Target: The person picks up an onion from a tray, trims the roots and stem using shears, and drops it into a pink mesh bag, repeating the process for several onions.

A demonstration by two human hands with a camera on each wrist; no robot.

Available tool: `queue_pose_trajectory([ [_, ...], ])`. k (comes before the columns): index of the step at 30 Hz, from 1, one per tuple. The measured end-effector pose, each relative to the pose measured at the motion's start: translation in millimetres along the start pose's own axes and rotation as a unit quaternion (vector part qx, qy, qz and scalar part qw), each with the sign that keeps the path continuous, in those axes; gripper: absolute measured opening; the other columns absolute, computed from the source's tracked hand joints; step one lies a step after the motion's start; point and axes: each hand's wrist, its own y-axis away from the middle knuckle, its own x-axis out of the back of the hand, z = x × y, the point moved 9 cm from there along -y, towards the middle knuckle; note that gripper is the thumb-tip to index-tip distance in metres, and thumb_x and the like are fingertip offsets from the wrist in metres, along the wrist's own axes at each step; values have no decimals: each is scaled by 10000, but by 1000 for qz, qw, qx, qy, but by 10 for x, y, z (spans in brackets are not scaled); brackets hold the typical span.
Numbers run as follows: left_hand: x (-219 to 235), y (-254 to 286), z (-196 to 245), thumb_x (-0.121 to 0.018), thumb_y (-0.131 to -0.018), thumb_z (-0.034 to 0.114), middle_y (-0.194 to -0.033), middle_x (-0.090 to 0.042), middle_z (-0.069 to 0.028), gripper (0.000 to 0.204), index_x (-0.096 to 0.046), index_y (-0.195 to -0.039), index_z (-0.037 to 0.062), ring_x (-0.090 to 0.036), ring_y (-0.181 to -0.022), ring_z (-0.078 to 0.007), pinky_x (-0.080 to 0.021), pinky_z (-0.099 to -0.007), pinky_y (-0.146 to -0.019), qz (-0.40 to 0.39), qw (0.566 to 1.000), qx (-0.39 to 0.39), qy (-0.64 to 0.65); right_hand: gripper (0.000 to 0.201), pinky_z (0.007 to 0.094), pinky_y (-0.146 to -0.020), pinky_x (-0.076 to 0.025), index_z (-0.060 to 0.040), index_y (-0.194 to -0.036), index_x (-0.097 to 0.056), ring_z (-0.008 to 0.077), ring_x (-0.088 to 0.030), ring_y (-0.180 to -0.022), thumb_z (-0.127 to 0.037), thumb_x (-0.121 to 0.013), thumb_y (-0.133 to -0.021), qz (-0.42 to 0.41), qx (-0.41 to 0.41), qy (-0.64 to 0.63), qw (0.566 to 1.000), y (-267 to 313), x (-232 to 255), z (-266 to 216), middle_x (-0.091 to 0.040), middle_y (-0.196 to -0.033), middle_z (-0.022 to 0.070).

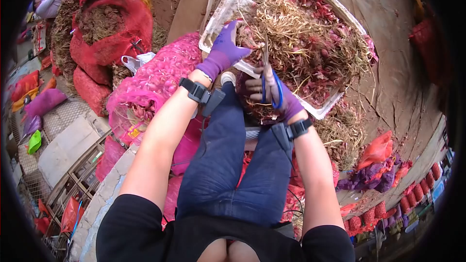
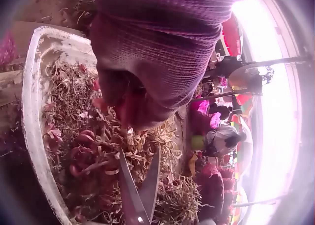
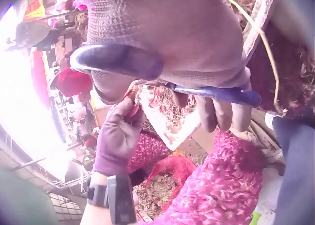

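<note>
My left hand, in a purple glove point(image 1: 224, 47) point(image 2: 152, 53) point(image 3: 119, 136), pinches a small reddish bulb point(image 2: 129, 106) over the near left corner of a white tray point(image 1: 206, 36). Just right of it, my gloved right hand point(image 1: 286, 99) point(image 3: 172, 38) holds scissors by their blue handles point(image 1: 276, 90) point(image 3: 216, 93), with the blades point(image 1: 265, 52) point(image 2: 130, 190) pointing away from me. In the left wrist view the blades stand apart, below the bulb. Dry stems and red bulbs point(image 1: 325, 53) are heaped in the tray. The fingertips of my left hand are partly hidden.
A full pink net bag point(image 1: 165, 68) lies left of my legs, with a red net bag point(image 1: 104, 43) beyond it. Dry stems point(image 1: 342, 133) lie on the ground right of the tray. A concrete edge point(image 1: 104, 199) runs along the lower left. People are visible in the background.
</note>
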Motion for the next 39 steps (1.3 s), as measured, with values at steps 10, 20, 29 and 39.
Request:
queue_pose_trajectory([
  [10,-58,305,-179,-712,-762,57,-1112,-572,-89,650,-353,-1300,-7,-561,-1021,-134,-470,-272,-885,-98,921,123,357,653,260,-456,-453,6,-1057,-495,151,-566,-521,-618,-398,-889,164,0,93,982,324,47,-175,-583,-661,95],
  [20,-409,733,1201,-710,-767,327,-1405,-347,-151,840,-268,-1406,8,-311,-1326,-233,-235,-346,-1089,-178,930,-36,319,492,180,-550,-417,-39,-1161,-435,51,-513,-621,-108,-726,-771,280,305,-67,908,1087,296,-676,-532,-791,-12],
  [29,-1068,649,1296,-651,-842,108,-1105,-568,-51,439,-468,-1225,-2,-566,-984,-101,-485,-233,-821,-217,891,30,399,489,189,-633,-439,-49,-1109,-508,60,-502,-758,-73,-775,-700,341,349,13,873,1549,719,-641,-535,-907,-12],
  [39,-1362,626,1454,-649,-874,206,-826,-617,-25,235,-553,-928,-2,-553,-760,-57,-474,-214,-641,-44,967,84,236,489,203,-622,-494,-37,-1160,-453,97,-581,-733,33,-682,-734,373,392,-2,841,2001,972,-734,-587,-912,52],
])
